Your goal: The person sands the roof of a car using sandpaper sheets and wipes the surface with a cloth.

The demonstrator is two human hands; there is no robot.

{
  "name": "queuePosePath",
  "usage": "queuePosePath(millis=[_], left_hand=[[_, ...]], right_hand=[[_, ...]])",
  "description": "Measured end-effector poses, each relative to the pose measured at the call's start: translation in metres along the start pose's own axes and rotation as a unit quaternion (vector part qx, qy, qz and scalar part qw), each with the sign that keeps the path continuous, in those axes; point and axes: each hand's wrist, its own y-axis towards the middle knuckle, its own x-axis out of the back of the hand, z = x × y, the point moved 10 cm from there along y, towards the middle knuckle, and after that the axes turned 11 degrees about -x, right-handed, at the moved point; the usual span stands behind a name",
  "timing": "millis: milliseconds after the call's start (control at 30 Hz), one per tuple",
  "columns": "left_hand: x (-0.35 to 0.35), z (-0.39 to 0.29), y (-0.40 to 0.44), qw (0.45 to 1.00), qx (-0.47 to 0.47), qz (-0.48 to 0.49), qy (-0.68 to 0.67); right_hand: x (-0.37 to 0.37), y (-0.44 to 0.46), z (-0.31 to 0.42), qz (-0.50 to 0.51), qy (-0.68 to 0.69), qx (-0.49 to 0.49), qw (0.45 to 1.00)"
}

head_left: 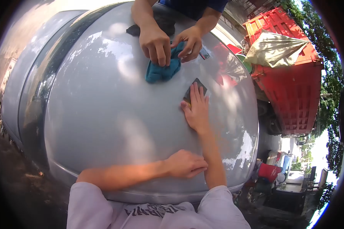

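Note:
My right hand [197,111] presses a dark, thin pad [188,97] onto the shiny grey car panel [122,103]. Its fingers stretch over the pad, with the thumb at the pad's near edge; a bit of yellow shows by the thumb. My left hand [186,164] is low over the same panel, fingers curled together, close beside my right forearm. Nothing shows in it. Across from me, another person's two hands [156,44] hold a bunched teal cloth [162,72] on the panel.
A dark cloth [164,26] lies by the other person's wrist, and a small printed card [205,52] is near their hand. A red truck bed [290,91] with a pale tarp [275,47] stands at the right. Farther off is a person in red [269,172].

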Motion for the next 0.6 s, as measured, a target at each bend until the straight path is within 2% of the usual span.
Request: queuePosePath(millis=[67, 167, 300, 400, 500, 533, 567, 600], left_hand=[[0.007, -0.002, 0.002, 0.998, -0.026, -0.054, -0.022], [0.005, 0.0, 0.003, 1.0, -0.014, -0.022, -0.001], [-0.003, 0.001, 0.0, 0.999, -0.031, -0.016, -0.01], [-0.009, -0.004, -0.003, 0.999, -0.018, 0.023, -0.013], [-0.001, -0.007, 0.002, 0.999, -0.024, 0.002, -0.04], [0.004, -0.01, 0.003, 0.998, -0.039, -0.027, -0.041], [0.009, -0.013, 0.002, 0.996, -0.054, -0.053, -0.042], [0.008, -0.015, 0.0, 0.996, -0.053, -0.049, -0.044]], right_hand=[[0.01, -0.065, 0.021, 0.04, -0.006, 0.038, 0.998], [0.014, -0.07, -0.048, 0.022, 0.007, 0.003, 1.0], [0.016, 0.013, -0.201, -0.009, -0.02, -0.248, 0.968], [0.004, 0.047, -0.15, -0.022, -0.033, -0.249, 0.968], [-0.003, 0.003, -0.016, -0.029, -0.004, -0.086, 0.996], [-0.001, -0.021, 0.008, -0.024, -0.001, -0.044, 0.999], [0.003, -0.045, 0.006, -0.024, 0.0, -0.048, 0.999], [0.003, -0.07, 0.015, -0.009, 0.003, -0.002, 1.0]])
